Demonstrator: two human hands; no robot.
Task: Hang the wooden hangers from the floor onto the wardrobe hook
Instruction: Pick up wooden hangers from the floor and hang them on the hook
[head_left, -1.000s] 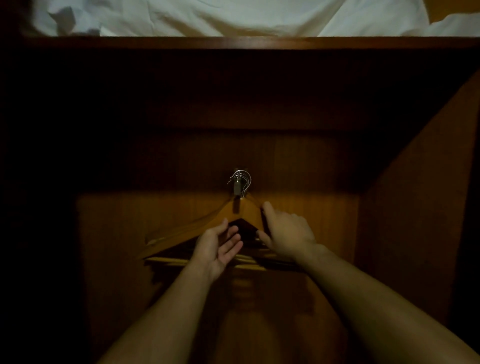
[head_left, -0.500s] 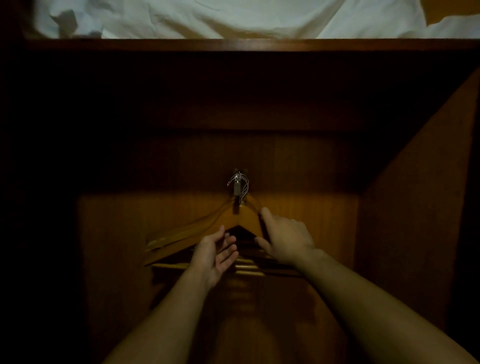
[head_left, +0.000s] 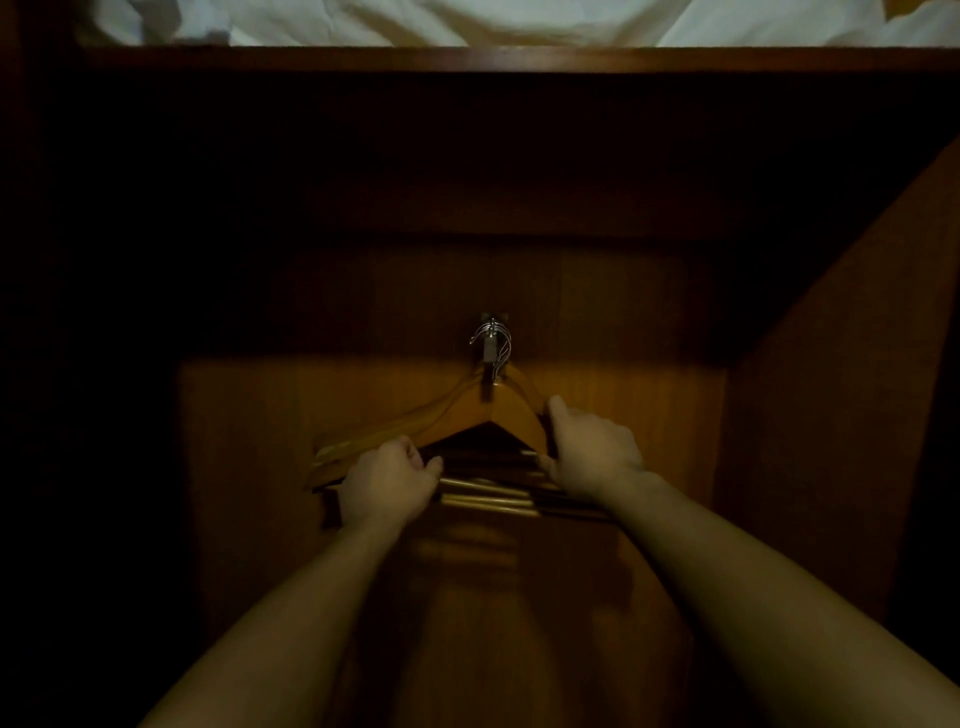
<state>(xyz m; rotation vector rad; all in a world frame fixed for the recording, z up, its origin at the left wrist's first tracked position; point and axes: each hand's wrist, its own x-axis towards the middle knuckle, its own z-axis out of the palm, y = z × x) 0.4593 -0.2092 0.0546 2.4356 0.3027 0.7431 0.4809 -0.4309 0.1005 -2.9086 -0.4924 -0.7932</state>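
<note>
1. Our left hand (head_left: 387, 480) curls round the left arm of the stacked orange-brown wooden hangers (head_left: 501, 413); our right hand (head_left: 595, 452) grips their right arm.
2. They hang by silver wire loops (head_left: 500, 331) from the small metal wardrobe hook (head_left: 488, 353).
3. Our hands hide the ends of the lower bars (head_left: 488, 493); we cannot count the hangers.
4. Crumpled white cloth (head_left: 467, 21) lies on the dark shelf (head_left: 467, 58) above.

Outstretched left hand (head_left: 387, 480) and right hand (head_left: 592, 452) seemingly grip.
</note>
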